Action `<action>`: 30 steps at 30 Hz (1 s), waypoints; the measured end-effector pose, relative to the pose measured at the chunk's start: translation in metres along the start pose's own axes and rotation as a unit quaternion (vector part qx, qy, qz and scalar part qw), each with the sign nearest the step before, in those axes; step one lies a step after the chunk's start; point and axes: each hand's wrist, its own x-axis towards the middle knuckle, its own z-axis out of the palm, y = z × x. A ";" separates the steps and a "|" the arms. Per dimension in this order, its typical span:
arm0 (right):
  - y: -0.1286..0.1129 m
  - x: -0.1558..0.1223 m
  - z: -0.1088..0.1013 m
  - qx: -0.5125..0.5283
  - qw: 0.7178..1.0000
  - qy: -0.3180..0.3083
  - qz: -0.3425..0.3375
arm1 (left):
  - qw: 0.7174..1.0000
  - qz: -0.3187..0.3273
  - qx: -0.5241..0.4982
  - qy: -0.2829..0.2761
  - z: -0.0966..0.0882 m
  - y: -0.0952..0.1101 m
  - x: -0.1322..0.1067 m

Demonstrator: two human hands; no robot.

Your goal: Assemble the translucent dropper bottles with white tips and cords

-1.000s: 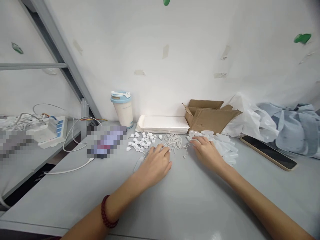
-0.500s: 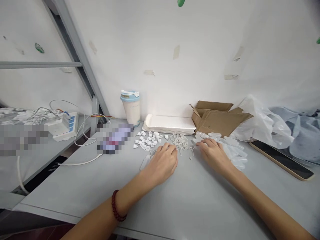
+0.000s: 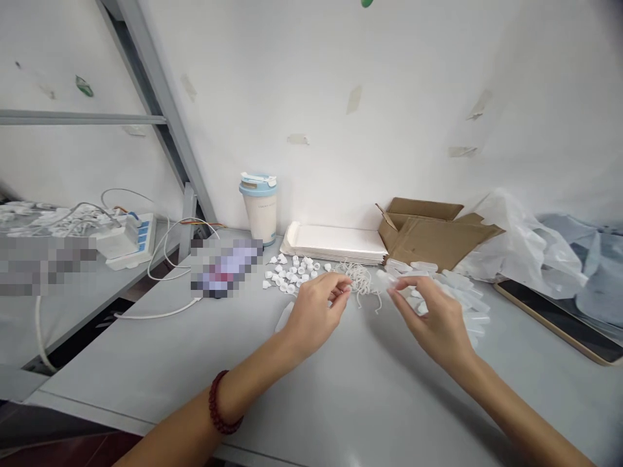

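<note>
My left hand (image 3: 316, 310) is raised a little over the tabletop, fingers curled in toward the thumb. Whatever it holds, if anything, is hidden or too small to name. Beside it lie small white caps (image 3: 293, 273) and a tangle of thin white cords (image 3: 357, 277). Between thumb and fingertips, my right hand (image 3: 435, 314) pinches a translucent plastic tube (image 3: 383, 277), blurred at its end. Behind and to the right of this hand spreads a heap of clear plastic tubes (image 3: 462, 288). Another clear tube (image 3: 283, 316) lies partly behind my left hand.
A stack of flat white boxes (image 3: 335, 241) and an open cardboard box (image 3: 433, 237) stand along the wall. A lidded cup (image 3: 261, 211) and a pixelated purple object (image 3: 228, 266) are on the left. At the right lie a phone (image 3: 555, 318) and a plastic bag (image 3: 520, 243).
Both hands have risen from the tabletop. The right hand's fingers have closed on a clear tube, and the left hand's fingers have curled toward its thumb. The view has shifted slightly.
</note>
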 end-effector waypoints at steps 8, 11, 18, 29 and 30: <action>-0.029 -0.011 -0.002 0.092 0.993 -0.075 0.028 | 0.993 -0.077 -0.082 -0.020 0.002 0.005 -0.003; -0.030 -0.013 -0.002 0.105 0.989 -0.095 0.034 | 0.996 -0.057 -0.073 -0.013 0.003 0.005 -0.003; -0.032 -0.016 0.003 0.117 0.984 -0.126 0.054 | 0.995 -0.037 -0.089 -0.029 0.001 0.003 -0.003; -0.034 -0.018 0.005 0.167 0.971 -0.154 0.080 | 0.990 -0.014 -0.130 -0.055 0.004 0.007 -0.008; -0.035 -0.018 0.005 0.177 0.967 -0.160 0.088 | 0.989 -0.016 -0.134 -0.055 0.004 0.007 -0.008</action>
